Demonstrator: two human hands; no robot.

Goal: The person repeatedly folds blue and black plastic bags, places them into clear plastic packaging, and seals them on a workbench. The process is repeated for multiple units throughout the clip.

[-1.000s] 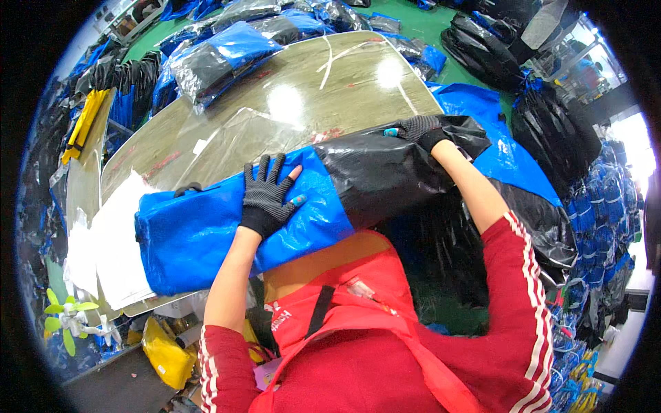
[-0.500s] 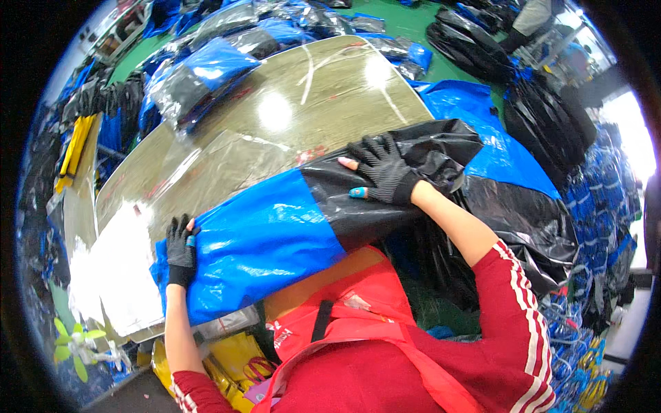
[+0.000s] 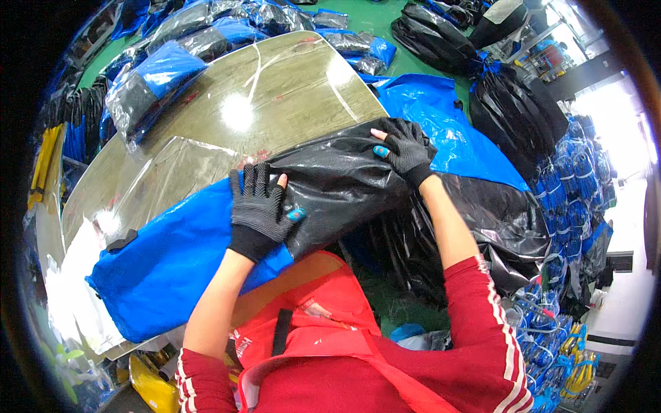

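A long folded sheet of shiny tarpaulin-like material, blue (image 3: 172, 255) at the left and black (image 3: 337, 179) at the right, lies across the near side of the table. My left hand (image 3: 260, 213), in a grey-black striped glove, presses flat on it where the blue meets the black, fingers spread. At the black part's far right end is my right hand (image 3: 407, 155), gloved alike, its fingers bent over the end. Both gloves leave a fingertip bare, and each thumb has blue tape. What lies under the right fingers is hidden.
The wood-patterned table (image 3: 206, 117) holds a clear plastic bag (image 3: 172, 162) beyond the sheet. A packed blue-and-black bundle (image 3: 151, 86) rests at its far left edge. More blue-and-black material (image 3: 454, 131) hangs at the right. Bundled blue cords (image 3: 571, 182) stand farther right.
My left hand has moved right from the blue end to the blue-black join. My right hand has shifted to the black end, its fingers now bent over. The view has shifted somewhat.
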